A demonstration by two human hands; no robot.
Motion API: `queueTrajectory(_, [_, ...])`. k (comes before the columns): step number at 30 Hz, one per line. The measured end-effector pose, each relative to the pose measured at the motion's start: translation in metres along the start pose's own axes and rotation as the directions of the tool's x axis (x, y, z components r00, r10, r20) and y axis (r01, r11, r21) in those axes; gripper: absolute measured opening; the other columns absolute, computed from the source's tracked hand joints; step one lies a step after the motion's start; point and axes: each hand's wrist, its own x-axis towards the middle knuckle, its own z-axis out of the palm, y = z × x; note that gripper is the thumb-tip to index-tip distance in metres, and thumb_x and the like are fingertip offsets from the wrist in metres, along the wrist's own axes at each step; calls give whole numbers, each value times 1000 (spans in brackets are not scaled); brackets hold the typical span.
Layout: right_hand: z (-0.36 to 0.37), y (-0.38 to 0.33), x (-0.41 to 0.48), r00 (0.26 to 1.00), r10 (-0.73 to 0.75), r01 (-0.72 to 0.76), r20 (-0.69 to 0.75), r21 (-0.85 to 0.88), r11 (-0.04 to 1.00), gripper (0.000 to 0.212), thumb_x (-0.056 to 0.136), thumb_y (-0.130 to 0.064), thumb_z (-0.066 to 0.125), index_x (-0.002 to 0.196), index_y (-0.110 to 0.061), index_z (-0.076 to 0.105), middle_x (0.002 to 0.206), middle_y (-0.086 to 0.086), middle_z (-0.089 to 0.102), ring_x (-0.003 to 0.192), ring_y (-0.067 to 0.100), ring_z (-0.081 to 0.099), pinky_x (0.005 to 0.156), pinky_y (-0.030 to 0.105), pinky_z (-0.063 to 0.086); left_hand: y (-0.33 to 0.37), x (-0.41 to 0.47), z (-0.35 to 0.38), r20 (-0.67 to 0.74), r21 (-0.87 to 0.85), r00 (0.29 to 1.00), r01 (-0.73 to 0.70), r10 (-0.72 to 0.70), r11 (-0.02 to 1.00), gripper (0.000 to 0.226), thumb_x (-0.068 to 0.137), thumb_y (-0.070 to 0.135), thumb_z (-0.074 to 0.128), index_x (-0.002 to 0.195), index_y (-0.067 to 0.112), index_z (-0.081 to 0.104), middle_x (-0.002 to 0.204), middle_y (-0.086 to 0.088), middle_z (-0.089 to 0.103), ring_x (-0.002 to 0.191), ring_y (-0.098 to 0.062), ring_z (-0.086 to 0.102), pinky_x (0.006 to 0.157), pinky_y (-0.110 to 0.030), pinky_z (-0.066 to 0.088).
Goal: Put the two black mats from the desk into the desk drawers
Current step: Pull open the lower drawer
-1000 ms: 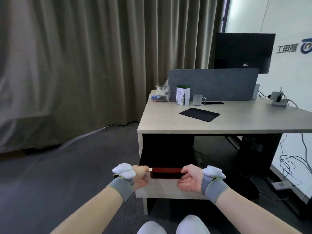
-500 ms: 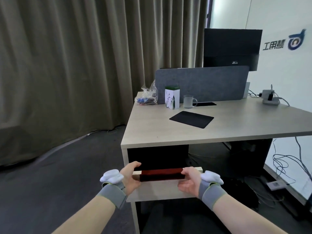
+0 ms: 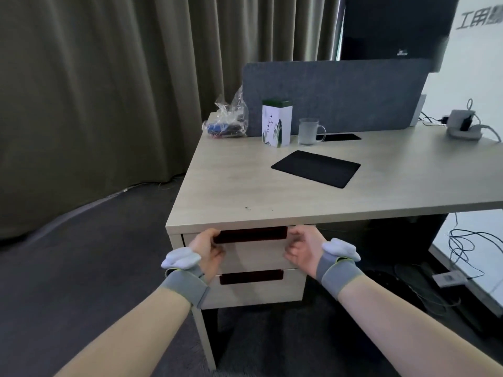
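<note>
One black mat [image 3: 315, 168] lies flat on the light wood desk [image 3: 231, 191], right of centre. No other mat is in sight. Under the desk's left end are two drawers, both pushed in. The top drawer [image 3: 255, 255] has a dark slot handle [image 3: 251, 234], and the lower drawer [image 3: 255, 291] has one too. My left hand [image 3: 208, 250] hooks its fingers into the left end of the top handle. At the right end of that drawer front, my right hand [image 3: 300, 247] is curled against it.
At the back of the desk stand a white tea tin [image 3: 276, 123], a glass mug [image 3: 309, 131] and a plastic bag [image 3: 227, 123], before a grey divider panel [image 3: 334, 96]. A power strip [image 3: 462, 126] sits far right. Cables [image 3: 462, 246] trail on the floor at right.
The top drawer was pulled out in both hands; it is now pushed in flush under the desk top. The lower drawer has come into view, and my head has moved up and closer.
</note>
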Motion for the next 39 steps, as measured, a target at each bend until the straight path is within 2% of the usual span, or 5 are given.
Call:
queueTrajectory(5, [-15, 3, 6, 997, 48, -58, 59, 187, 981, 59, 92, -8, 40, 148, 1, 23, 156, 23, 25, 144, 37, 28, 116, 45, 27, -7, 5, -5, -24, -57, 1000, 2, -3, 998, 17, 89, 7, 48, 71, 8, 49, 69, -8, 41, 61, -19, 43, 63, -26, 41])
queueTrajectory(13, [-20, 57, 15, 986, 167, -168, 17, 56, 984, 21, 93, -5, 39, 106, 4, 54, 150, 33, 31, 139, 42, 35, 105, 40, 40, -57, 0, -7, -37, 42, 983, 182, -181, 982, 46, 93, 6, 44, 137, -5, 38, 133, -25, 47, 129, -33, 46, 112, -37, 33])
queueTrajectory(23, [2, 93, 75, 967, 253, -249, -5, 156, 956, 29, 96, -11, 40, 122, 2, 44, 145, 24, 43, 134, 34, 45, 103, 37, 39, -98, 57, 0, -62, -104, 973, 216, -223, 971, 25, 93, 3, 37, 71, 7, 49, 90, -10, 53, 74, -17, 52, 81, -26, 45])
queueTrajectory(30, [0, 113, 85, 966, 257, -253, -21, 107, 961, 24, 97, -13, 37, 76, -11, 48, 102, 10, 56, 106, 27, 52, 90, 33, 37, -107, 63, -5, -78, -73, 977, 193, -199, 978, 25, 93, -1, 38, 113, -4, 53, 86, -11, 55, 85, -22, 60, 92, -25, 43])
queueTrajectory(39, [-26, 136, 34, 963, 267, -267, -29, 8, 964, 24, 94, -13, 40, 115, -7, 48, 106, 12, 62, 70, 18, 56, 84, 30, 47, -117, 2, -21, -105, 19, 946, 309, -306, 951, 19, 92, 3, 38, 72, 6, 41, 74, -11, 48, 67, -15, 52, 83, -27, 47])
